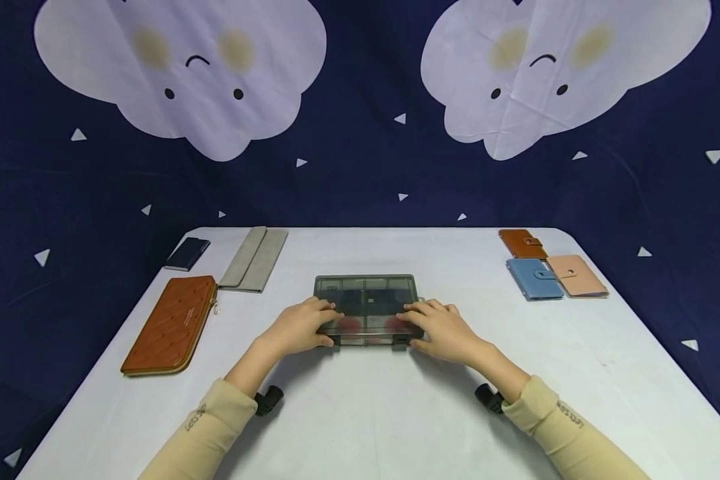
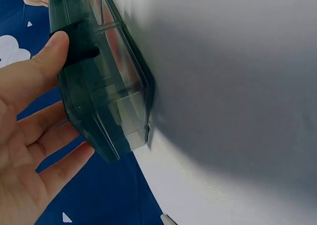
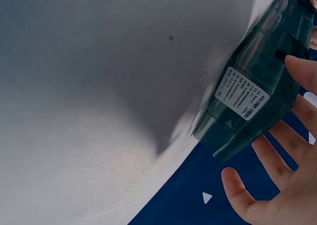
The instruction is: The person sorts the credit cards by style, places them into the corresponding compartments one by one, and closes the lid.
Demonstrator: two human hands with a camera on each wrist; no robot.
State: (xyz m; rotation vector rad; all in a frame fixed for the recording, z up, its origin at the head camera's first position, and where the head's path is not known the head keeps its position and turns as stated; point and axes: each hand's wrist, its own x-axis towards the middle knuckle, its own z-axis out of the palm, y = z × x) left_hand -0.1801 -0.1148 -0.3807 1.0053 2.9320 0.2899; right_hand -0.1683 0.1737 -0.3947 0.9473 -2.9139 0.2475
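A translucent dark green storage box (image 1: 366, 303) lies on the white table between both hands, its lid down. Divided compartments and reddish contents show dimly through the plastic. At its left end, the left hand (image 1: 303, 325) grips it, fingers over the lid; in the left wrist view, the thumb (image 2: 55, 49) is against a dark front latch (image 2: 79, 45). The right hand (image 1: 447, 331) holds the other end, fingers on the lid edge and thumb (image 3: 299, 69) by another latch. A white printed label (image 3: 241, 93) is stuck to the box in the right wrist view.
On the left lie a brown zip wallet (image 1: 171, 327), a grey folded pouch (image 1: 253, 260) and a dark flat booklet (image 1: 187, 254). At the back right are brown (image 1: 521, 244), blue (image 1: 534, 280) and pink (image 1: 577, 275) strapped card holders. A dark blue cloud-print cloth (image 1: 366, 133) hangs behind.
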